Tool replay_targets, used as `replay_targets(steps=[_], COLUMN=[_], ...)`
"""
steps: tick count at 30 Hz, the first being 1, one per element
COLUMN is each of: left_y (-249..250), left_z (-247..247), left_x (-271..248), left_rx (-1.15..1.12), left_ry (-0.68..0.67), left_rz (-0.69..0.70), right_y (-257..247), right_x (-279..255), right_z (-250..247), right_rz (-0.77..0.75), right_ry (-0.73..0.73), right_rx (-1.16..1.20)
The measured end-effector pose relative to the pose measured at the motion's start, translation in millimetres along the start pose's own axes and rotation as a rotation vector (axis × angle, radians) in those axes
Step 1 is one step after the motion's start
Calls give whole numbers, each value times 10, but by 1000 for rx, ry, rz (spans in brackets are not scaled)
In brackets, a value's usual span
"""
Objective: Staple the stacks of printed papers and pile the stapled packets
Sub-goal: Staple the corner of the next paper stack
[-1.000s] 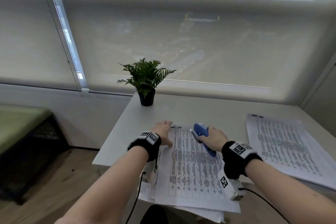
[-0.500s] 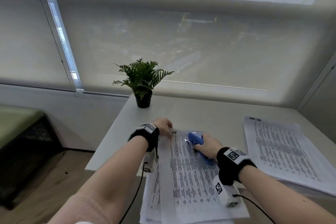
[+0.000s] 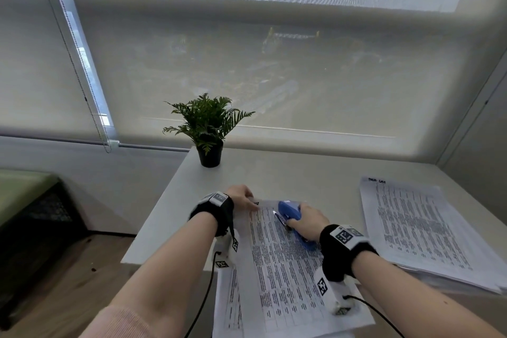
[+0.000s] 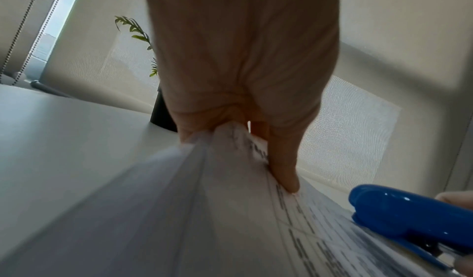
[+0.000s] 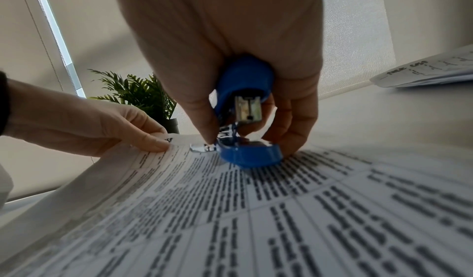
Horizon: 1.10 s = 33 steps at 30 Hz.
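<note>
We see a white table point(image 3: 315, 175) with a big pile of papers point(image 3: 417, 230) at the right, well apart from our hands. Before us lies the stack of papers point(image 3: 285, 269); our left hand point(image 3: 241, 197) pinches its far left corner between thumb and fingers. Our right hand point(image 3: 308, 223) is closed around the blue stapler point(image 3: 289, 211), whose base touches the top sheet, just beside the left hand.
</note>
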<state>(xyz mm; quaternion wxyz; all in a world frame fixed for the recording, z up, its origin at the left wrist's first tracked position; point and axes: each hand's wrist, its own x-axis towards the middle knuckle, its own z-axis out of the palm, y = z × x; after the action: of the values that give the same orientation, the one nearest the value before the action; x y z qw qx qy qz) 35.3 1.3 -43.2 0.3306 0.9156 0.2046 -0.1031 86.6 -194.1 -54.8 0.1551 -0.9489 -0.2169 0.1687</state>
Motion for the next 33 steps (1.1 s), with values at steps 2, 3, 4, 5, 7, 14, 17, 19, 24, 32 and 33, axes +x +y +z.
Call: replay_targets(steps=[2,3,4,5,7,14,17,19,24,32,33], left_y=[2,2,1,-1,-20,-62,-101,-118,-279,-416,-420], left_z=[4,7,7,9,8,-23,3,49,258,329,334], left_x=[5,6,1,-3,-6,-56,-128,-304,-569,-548,-554], left_rx=[-14,-22,-26,-33,-55,-244,37,295,594,522,510], left_ry=[47,67,77,78,55,14,146,295,-17,-126,-124], left_rz=[19,28,32,31,13,32,72,124,108,49,50], right_y=[9,13,14,17,21,-18,-62,-105,-310,-534,-541], right_x=[3,4,0,1,-8,-30,-39,-56,-98,-34,-24], right_z=[-2,-3,-5,-5,-4,19,39,40,133,204,195], right_rz=[4,6,5,5,0,-4,-12,-16,-138,-80,-69], right_ry=[8,11,15,19,30,53,43,53,102,70,60], right_rx=[13,20,26,34,52,63,13,-31,-119,-166,-170])
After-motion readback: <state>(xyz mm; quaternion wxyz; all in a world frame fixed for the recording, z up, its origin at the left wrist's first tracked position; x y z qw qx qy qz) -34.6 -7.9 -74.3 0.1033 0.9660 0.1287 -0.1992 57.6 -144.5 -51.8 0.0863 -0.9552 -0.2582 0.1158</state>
